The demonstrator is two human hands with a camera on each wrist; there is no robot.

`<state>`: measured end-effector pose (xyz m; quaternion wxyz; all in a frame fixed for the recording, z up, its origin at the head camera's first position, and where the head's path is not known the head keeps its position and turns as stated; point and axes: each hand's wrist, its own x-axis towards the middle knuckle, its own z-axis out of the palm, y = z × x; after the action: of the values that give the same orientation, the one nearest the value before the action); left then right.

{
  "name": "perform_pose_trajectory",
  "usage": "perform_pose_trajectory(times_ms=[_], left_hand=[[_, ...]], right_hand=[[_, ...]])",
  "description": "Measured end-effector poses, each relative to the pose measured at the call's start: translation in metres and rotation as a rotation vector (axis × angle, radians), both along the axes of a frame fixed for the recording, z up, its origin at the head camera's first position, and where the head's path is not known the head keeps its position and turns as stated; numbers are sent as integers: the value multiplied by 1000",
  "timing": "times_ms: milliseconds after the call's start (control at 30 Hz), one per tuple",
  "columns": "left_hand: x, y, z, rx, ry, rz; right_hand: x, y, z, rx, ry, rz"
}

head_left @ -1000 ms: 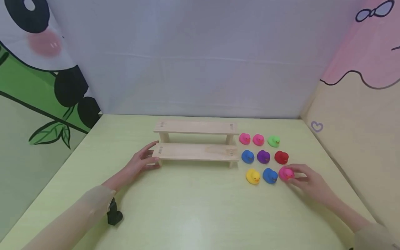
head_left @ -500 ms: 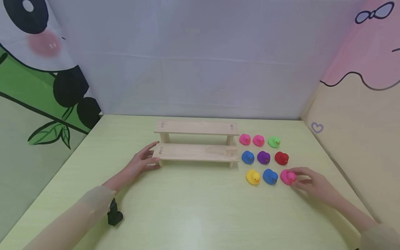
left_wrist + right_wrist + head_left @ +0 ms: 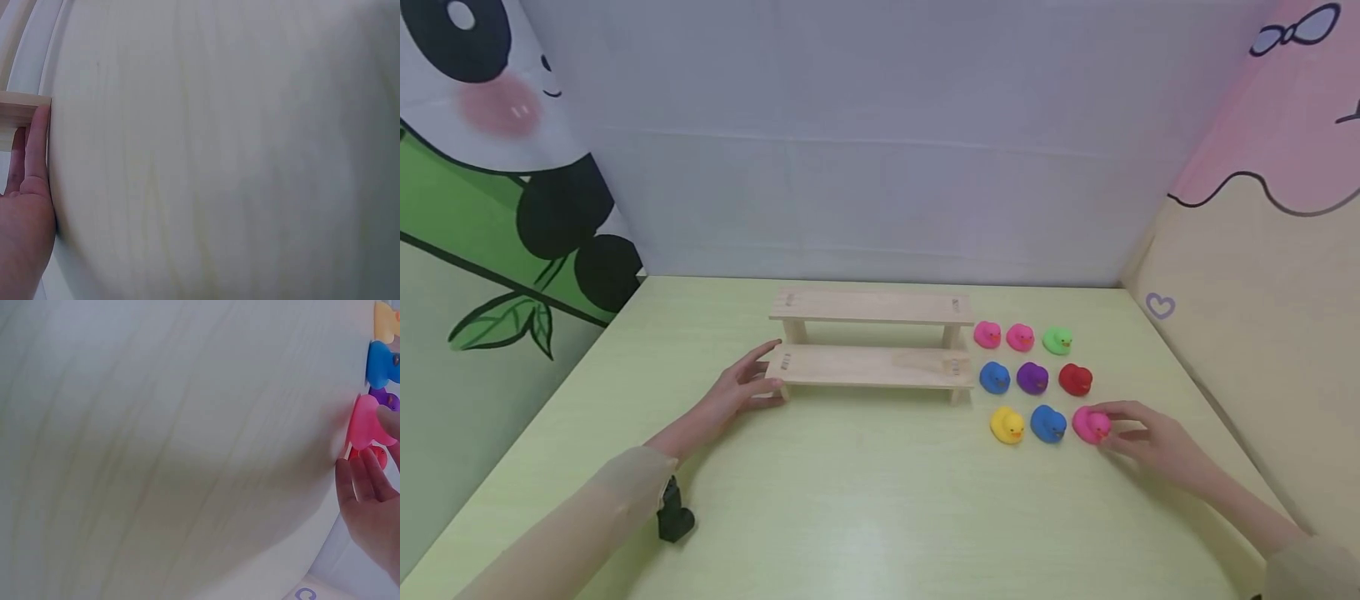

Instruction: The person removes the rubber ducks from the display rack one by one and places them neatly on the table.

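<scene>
At the front right of the group, my right hand (image 3: pixel 1161 442) pinches a pink rubber duck (image 3: pixel 1088 425) that sits on the table. In the right wrist view the thumb lies over this duck (image 3: pixel 364 425), with other fingers below it. My left hand (image 3: pixel 737 387) rests at the left end of a two-step wooden stand (image 3: pixel 865 365), its fingers fairly straight against the wood. The left wrist view shows fingers touching the wooden end (image 3: pixel 25 100). A blue duck (image 3: pixel 1048 424) and a yellow duck (image 3: pixel 1007 425) sit left of the pinched one.
Behind them stand a blue duck (image 3: pixel 995 377), a purple duck (image 3: pixel 1032 377) and a red duck (image 3: pixel 1075 379). Farther back are two pink ducks (image 3: pixel 987 334) and a green duck (image 3: pixel 1057 340). Printed cloth walls (image 3: pixel 880 167) enclose the pale table (image 3: pixel 850 500).
My right hand and the pink duck shifted slightly right, away from the blue duck, during the first half second, then stayed still. The left hand has not moved.
</scene>
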<state>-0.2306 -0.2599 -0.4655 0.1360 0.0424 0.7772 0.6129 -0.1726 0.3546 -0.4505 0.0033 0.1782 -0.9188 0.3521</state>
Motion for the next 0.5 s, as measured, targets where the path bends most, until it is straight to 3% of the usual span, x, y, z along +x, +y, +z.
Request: perform_pose_trajectory(times_ms=[500], left_hand=[[0, 1, 0, -17, 1, -3]], right_hand=[[0, 3, -2, -12, -10, 1]])
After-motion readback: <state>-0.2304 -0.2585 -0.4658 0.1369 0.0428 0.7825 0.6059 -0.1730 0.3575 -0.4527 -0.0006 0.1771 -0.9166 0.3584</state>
